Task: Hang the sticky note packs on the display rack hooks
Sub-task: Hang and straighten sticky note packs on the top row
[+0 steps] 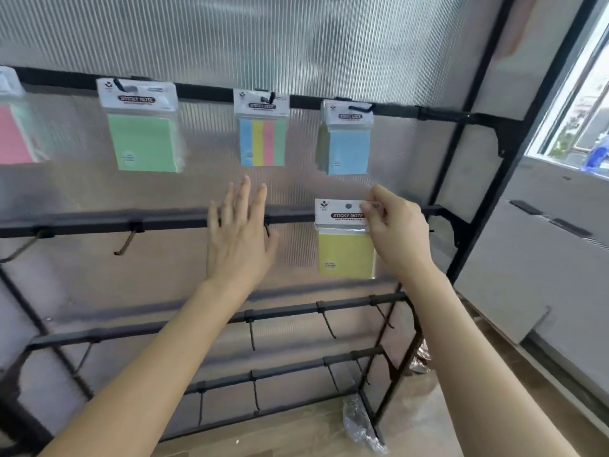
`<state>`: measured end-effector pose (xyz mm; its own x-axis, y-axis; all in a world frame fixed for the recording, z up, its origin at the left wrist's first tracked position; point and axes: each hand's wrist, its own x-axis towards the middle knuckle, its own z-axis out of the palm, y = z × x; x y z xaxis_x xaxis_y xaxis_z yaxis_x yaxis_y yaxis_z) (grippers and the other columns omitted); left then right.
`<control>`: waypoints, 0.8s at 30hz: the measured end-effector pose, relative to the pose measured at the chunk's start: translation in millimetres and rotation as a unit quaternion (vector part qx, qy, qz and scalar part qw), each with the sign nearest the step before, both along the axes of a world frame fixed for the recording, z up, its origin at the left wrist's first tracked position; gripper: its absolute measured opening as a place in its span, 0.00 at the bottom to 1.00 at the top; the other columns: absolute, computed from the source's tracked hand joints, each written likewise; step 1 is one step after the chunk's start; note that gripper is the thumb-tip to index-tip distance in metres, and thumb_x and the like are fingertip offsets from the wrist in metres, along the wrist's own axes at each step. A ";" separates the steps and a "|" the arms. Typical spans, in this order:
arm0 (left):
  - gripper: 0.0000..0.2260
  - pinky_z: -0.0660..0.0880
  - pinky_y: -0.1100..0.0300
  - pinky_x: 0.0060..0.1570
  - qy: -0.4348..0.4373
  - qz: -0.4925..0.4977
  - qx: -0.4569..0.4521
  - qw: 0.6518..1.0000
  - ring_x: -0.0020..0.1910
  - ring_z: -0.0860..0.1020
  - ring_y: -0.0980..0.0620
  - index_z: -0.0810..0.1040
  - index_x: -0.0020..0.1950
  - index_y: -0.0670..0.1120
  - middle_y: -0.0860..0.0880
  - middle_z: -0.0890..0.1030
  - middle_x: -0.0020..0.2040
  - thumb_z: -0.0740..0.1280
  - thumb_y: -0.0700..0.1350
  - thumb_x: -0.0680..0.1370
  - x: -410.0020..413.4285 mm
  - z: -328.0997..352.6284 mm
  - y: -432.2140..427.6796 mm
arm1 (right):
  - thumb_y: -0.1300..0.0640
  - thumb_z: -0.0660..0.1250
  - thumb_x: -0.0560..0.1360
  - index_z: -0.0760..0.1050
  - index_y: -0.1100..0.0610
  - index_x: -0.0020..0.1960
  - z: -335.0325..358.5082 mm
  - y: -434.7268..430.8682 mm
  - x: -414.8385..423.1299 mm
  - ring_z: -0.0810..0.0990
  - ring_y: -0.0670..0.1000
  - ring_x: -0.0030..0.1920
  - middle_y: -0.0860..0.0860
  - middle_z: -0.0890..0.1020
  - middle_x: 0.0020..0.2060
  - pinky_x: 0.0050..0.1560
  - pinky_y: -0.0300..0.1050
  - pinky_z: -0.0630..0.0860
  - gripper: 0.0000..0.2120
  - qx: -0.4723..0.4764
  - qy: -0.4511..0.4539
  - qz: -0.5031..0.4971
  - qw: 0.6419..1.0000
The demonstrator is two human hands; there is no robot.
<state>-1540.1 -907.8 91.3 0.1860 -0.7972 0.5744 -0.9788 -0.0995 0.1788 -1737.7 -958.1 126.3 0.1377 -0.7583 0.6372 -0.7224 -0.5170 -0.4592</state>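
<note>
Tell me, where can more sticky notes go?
Free: middle rail hooks left of the yellow pack, and the two lower rails. Crowded: the top rail, carrying pink pack, green pack, striped pack, blue pack. The right hand holds the yellow pack.

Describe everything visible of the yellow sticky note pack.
The yellow pack is a yellow pad in clear wrap under a white header card printed STICKY NOTE, with a round hang hole. It is upright before the second rail, at its right end. The right hand pinches the header's upper right corner. No hook through it shows.
</note>
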 end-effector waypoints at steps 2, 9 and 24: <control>0.31 0.41 0.47 0.71 -0.002 0.009 0.001 1.000 0.75 0.45 0.45 0.47 0.77 0.47 0.45 0.45 0.77 0.59 0.51 0.79 -17.9 0.4 -4.1 | 0.58 0.60 0.77 0.68 0.58 0.40 0.2 -7.2 -16.8 0.67 0.54 0.37 0.46 0.68 0.28 0.35 0.45 0.60 0.08 0.005 -0.003 0.003 1.000; 0.31 0.41 0.48 0.71 -0.022 0.023 0.006 0.999 0.75 0.44 0.45 0.46 0.77 0.47 0.46 0.44 0.77 0.59 0.51 0.79 -47.9 9.9 -28.9 | 0.58 0.60 0.77 0.70 0.62 0.41 2.8 -38.1 -48.2 0.67 0.54 0.37 0.47 0.68 0.28 0.33 0.46 0.59 0.08 0.003 -0.013 0.015 1.000; 0.33 0.46 0.48 0.72 -0.027 -0.027 -0.034 0.999 0.75 0.49 0.42 0.48 0.76 0.46 0.43 0.46 0.77 0.63 0.48 0.78 -85.1 20.5 -118.2 | 0.57 0.60 0.78 0.70 0.55 0.41 21.4 -121.9 -71.1 0.68 0.50 0.39 0.42 0.69 0.29 0.37 0.44 0.58 0.07 -0.014 -0.075 0.009 0.997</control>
<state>-1625.2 -1026.0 111.8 0.1112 -0.7637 0.6360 -0.9908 -0.0359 0.1301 -1808.7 -1080.0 147.7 0.0523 -0.7384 0.6724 -0.6368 -0.5433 -0.5471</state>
